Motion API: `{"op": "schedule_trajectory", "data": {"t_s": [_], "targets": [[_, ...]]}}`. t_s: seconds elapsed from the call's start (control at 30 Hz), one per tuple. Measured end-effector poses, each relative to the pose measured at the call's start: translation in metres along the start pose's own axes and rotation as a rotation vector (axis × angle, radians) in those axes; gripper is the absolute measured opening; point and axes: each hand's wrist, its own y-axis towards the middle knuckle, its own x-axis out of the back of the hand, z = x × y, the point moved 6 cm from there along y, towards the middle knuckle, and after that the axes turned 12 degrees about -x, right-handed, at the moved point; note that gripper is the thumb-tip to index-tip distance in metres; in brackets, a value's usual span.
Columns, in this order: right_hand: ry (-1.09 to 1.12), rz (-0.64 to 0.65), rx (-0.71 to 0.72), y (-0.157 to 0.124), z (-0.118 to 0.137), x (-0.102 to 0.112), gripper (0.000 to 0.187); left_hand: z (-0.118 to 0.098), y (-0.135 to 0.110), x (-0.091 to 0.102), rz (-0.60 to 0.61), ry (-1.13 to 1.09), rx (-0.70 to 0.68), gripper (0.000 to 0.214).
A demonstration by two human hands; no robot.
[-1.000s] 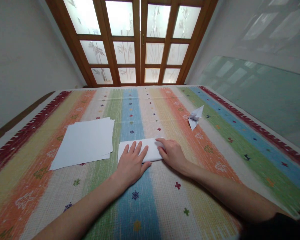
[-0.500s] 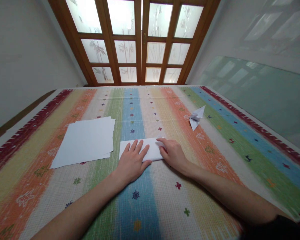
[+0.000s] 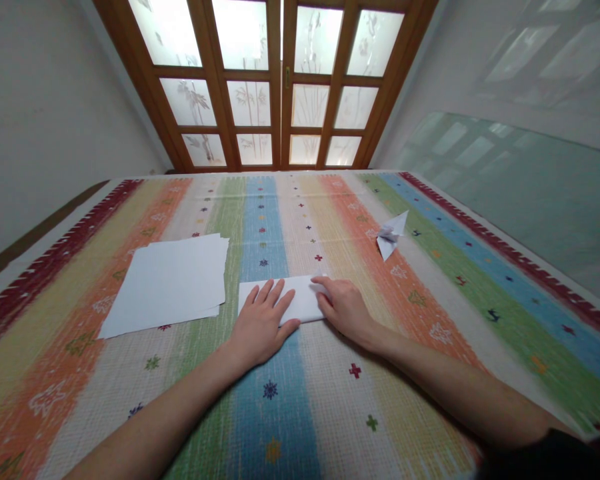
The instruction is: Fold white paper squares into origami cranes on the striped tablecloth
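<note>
A folded sheet of white paper lies crosswise on the striped tablecloth, in the middle of the head view. My left hand rests flat over its left part, palm down with the fingers spread. At the paper's right end is my right hand, its index finger stretched onto the upper side and the thumb near the lower edge. The other fingers of that hand are curled under and partly hidden. Both hands touch the paper, and they cover its two ends in part.
Left of my hands lies a loose stack of white paper sheets. A small folded paper figure sits farther back on the right. The striped tablecloth covers the table, with wooden glass-paned doors beyond and walls on both sides.
</note>
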Motion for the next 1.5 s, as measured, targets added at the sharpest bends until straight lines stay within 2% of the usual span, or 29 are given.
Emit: {"op": "schedule_trajectory", "data": {"t_s": [1.0,1.1,1.2,1.27,1.33,1.4,1.5], "targets": [[-0.083,0.047,-0.032,0.001,0.001,0.002,0.026,0.002,0.002,-0.005,-0.002,0.027,0.052,0.058],[-0.126,0.021,-0.026,0.0,0.0,0.004,0.026,0.002,0.002,-0.005,-0.007,0.03,0.051,0.059],[-0.118,-0.041,-0.003,0.0,0.0,0.009,0.033,0.001,0.003,-0.004,-0.022,0.027,0.049,0.059],[-0.062,-0.057,0.025,0.0,0.004,0.012,0.042,0.001,0.003,-0.004,-0.029,0.026,0.05,0.059],[0.083,-0.047,0.064,-0.002,0.014,0.015,0.055,0.001,0.003,-0.005,-0.03,0.026,0.054,0.059],[0.322,-0.032,0.106,-0.007,0.03,0.017,0.068,0.001,0.003,-0.005,-0.028,0.027,0.058,0.06],[0.692,-0.026,0.149,-0.017,0.058,0.014,0.074,0.001,0.003,-0.003,-0.034,0.038,0.063,0.058]]}}
